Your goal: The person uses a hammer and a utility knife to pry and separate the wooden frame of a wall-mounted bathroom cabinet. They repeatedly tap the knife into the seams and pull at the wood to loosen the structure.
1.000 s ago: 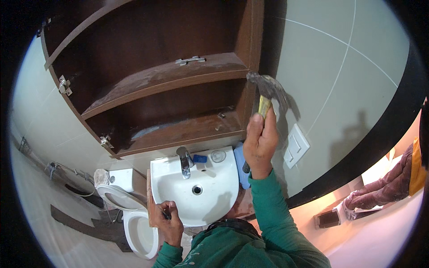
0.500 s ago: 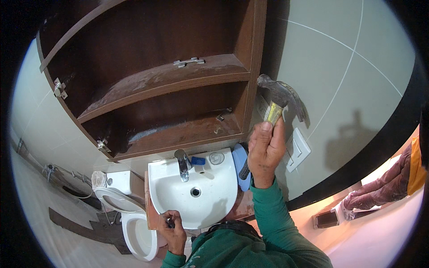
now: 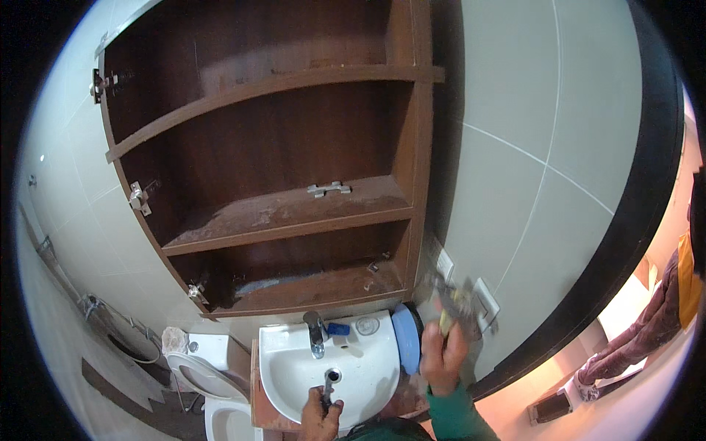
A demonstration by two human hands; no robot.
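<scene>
My right hand (image 3: 446, 360) grips the yellow handle of a claw hammer (image 3: 454, 300), whose head is smeared by motion beside the switch plates on the tiled wall. Over the front of the white sink (image 3: 283, 386), my left hand (image 3: 321, 417) is closed round a narrow dark metal tool (image 3: 328, 385) that points up toward the drain. Its exact kind does not show. Above the sink hangs an open brown wooden cabinet (image 3: 294, 219) with dusty shelves and no doors on it. A loose metal hinge (image 3: 329, 189) lies on its middle shelf.
A chrome faucet (image 3: 315, 334), a blue sponge (image 3: 339, 329) and a small clear dish (image 3: 367, 325) are on the sink's back ledge. A light-blue plastic basin (image 3: 405, 339) leans at its right side. A toilet (image 3: 220, 353) stands left. Another person's legs (image 3: 643, 323) show far right.
The hammer has dropped from upright beside the cabinet to lower down near the switch plates. My left hand has shifted right, over the sink. The view has tilted up, showing more cabinet.
</scene>
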